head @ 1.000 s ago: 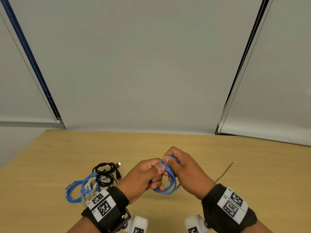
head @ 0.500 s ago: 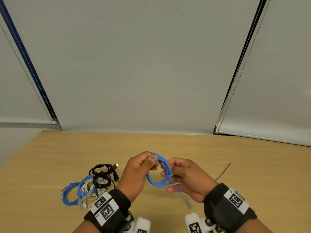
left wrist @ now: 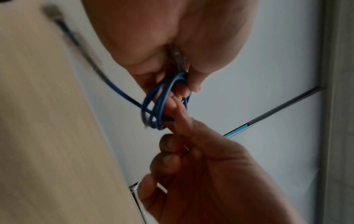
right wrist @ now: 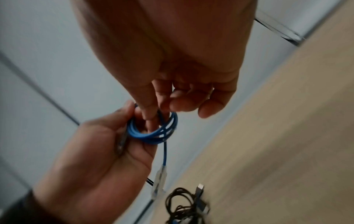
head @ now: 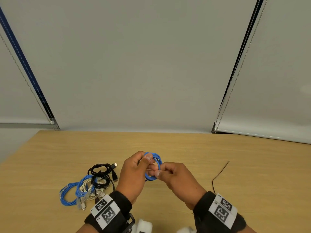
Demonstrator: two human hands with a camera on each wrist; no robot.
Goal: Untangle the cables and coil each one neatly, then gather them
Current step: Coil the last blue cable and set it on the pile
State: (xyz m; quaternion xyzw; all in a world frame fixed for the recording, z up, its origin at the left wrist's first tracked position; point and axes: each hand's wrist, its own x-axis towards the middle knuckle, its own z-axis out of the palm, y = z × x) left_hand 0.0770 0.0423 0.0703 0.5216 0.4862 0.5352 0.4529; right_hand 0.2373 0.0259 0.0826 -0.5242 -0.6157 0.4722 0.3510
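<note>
A small blue cable coil (head: 156, 163) is held above the wooden table (head: 185, 148). My left hand (head: 148, 158) pinches its top, thumb over the loops, with a plug (left wrist: 179, 60) tucked against the palm. My right hand (head: 158, 172) grips the coil's lower right side, a finger poking through the ring (right wrist: 153, 134). A loose tail ending in a clear plug (right wrist: 160, 181) hangs below the coil. On the table to the left lies a pile of coiled blue cables (head: 67, 194), a white cable (head: 89, 187) and a black cable (head: 101, 172).
A thin black wire (head: 218, 174) lies on the table right of my right hand. Grey roller blinds (head: 151, 64) hang behind the table's far edge.
My right hand has moved up and left onto the coil, so the hands are closer together. The loose tail that swung out below my right hand now hangs under the coil.
</note>
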